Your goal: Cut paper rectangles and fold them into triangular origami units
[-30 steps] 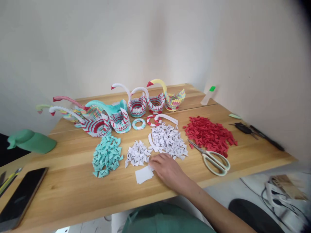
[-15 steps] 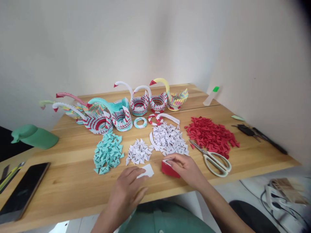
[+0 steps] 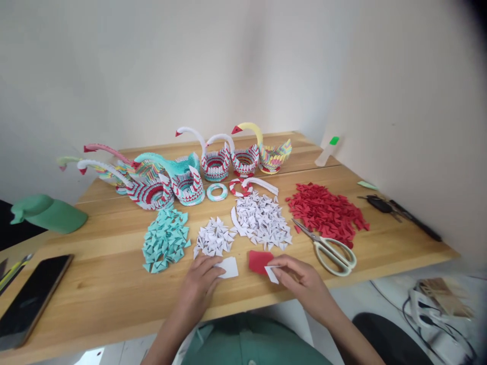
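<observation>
My left hand [image 3: 201, 284] rests on the wooden table, its fingertips over the left edge of a small white paper rectangle [image 3: 229, 266]. Whether those fingers grip the paper or only press on it is hard to make out. Between thumb and fingers, my right hand [image 3: 299, 279] pinches a folded white paper piece [image 3: 271, 274]. Just behind that piece lies a red paper stack [image 3: 259, 260], partly covered by it. Beyond my hands are a small white pile of folded paper triangles [image 3: 215, 237] and a bigger white pile [image 3: 262, 220].
Red triangles [image 3: 327, 208] lie to the right beside scissors [image 3: 334, 253], teal triangles [image 3: 166, 241] to the left. Several folded-paper swans [image 3: 188, 185] stand behind, with a teal ring [image 3: 216, 192]. A phone [image 3: 34, 299] and green bottle [image 3: 51, 214] are at left; keys [image 3: 380, 204] at right.
My right hand has drawn back from the red stack, slightly right and nearer, with a folded white piece in its fingers. My left hand has flattened over the white rectangle's edge.
</observation>
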